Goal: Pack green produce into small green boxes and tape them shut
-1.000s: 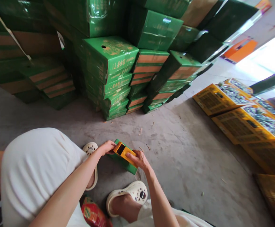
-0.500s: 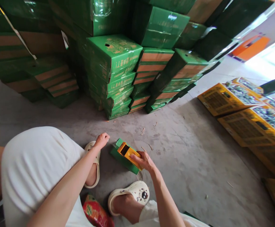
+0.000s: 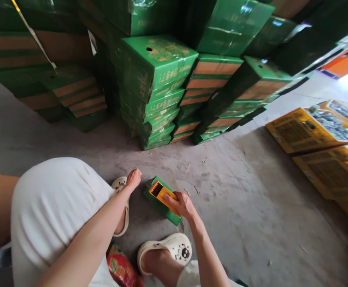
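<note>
My right hand grips a small yellow-orange box with a dark opening at its upper left end. It is held over a green box on the floor between my feet; whether the two touch I cannot tell. To the left of these, my left hand is closed above my left shoe, its fingers curled together. Anything inside those fingers is too small or hidden to make out.
Stacked green cartons stand ahead. Yellow crates filled with small items are at the right. A red package lies between my white shoes. Bits of debris dot the grey floor.
The view has shifted a little, with the cartons larger and the crates further right. The yellow-orange box sits flatter over the green box. Both hands keep their closed shape.
</note>
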`<state>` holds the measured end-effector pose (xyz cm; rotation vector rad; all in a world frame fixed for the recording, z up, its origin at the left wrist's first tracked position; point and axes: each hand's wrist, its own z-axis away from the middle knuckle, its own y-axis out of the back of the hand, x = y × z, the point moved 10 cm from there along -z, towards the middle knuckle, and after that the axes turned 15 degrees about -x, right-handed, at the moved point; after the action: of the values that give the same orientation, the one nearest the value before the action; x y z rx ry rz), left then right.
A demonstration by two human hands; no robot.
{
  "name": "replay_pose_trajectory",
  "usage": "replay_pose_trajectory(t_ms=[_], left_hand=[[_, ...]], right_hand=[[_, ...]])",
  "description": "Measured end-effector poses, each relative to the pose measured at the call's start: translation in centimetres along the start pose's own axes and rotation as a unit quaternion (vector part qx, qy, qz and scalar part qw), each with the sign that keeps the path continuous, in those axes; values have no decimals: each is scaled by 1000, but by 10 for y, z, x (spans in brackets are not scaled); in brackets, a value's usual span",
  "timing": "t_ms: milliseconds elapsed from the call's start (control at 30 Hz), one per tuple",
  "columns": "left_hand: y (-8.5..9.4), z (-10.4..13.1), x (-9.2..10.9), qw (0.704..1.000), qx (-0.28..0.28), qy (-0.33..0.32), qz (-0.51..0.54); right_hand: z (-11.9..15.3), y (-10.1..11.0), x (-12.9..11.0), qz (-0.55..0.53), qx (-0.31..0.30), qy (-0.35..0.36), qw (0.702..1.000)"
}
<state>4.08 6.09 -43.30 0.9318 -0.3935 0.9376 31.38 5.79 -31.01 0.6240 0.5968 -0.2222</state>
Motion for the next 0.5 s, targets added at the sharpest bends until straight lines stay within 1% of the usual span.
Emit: replay_pose_trajectory(t_ms=[200, 333, 400, 500], left_hand=[[-40, -15, -12, 997, -49, 22, 51], [-66, -19, -13, 991, -80, 25, 102], [-74, -17, -14, 987, -88, 20, 129], [-79, -7, -20, 980, -93, 11, 173]], right_hand=[[-3, -3, 1, 1, -18, -6, 1000], [-3, -4, -2, -7, -21, -12, 1000], [-2, -4, -3, -10, -22, -11, 1000], [-3, -5, -3, -20, -27, -12, 999]])
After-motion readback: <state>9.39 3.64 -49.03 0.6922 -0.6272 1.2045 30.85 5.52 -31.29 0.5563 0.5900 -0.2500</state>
